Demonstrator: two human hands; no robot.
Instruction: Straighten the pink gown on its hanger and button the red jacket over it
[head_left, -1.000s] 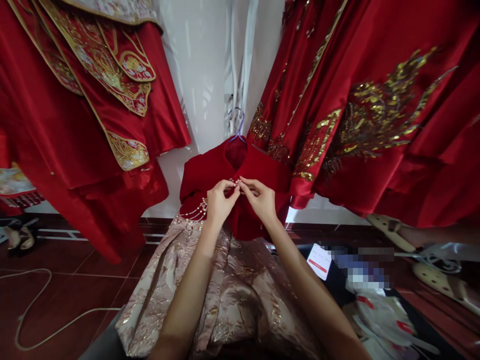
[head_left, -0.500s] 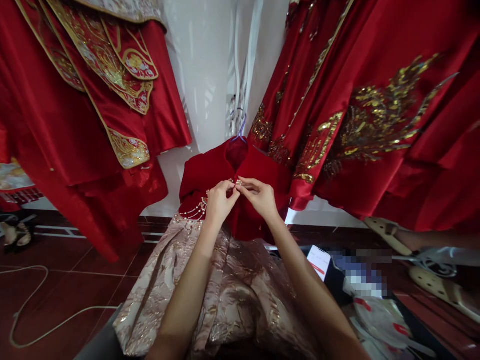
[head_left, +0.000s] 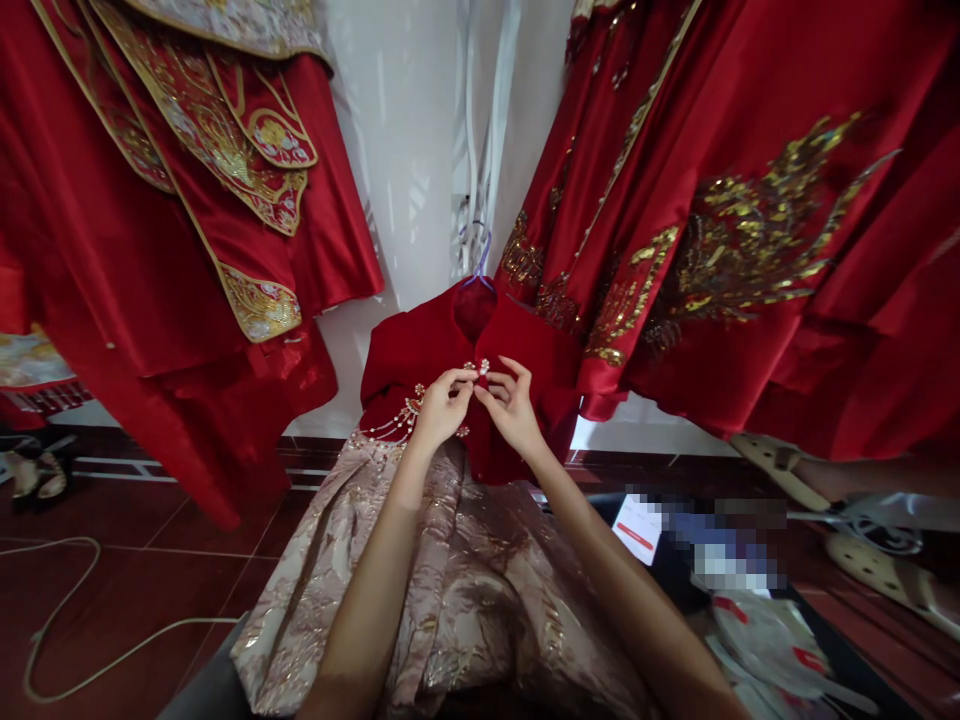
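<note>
A small red velvet jacket (head_left: 409,350) hangs on a hanger in front of me over a pale gold brocade skirt (head_left: 465,590). Pearl bead strands (head_left: 390,425) trim its left front. My left hand (head_left: 437,408) and my right hand (head_left: 516,405) meet at the jacket's front opening. Both pinch the fabric just below a small pearl fastening (head_left: 480,367). The fingertips of the two hands touch each other.
Large red gowns with gold embroidery hang at left (head_left: 172,200) and right (head_left: 750,230). A white cable (head_left: 67,640) lies on the dark red tile floor. Sandals (head_left: 870,555) and plastic-wrapped packages (head_left: 765,640) lie at lower right. White wall behind.
Both hands slid slightly down the jacket's front, so the pearl fastening now shows above the fingers. The view shifted a little.
</note>
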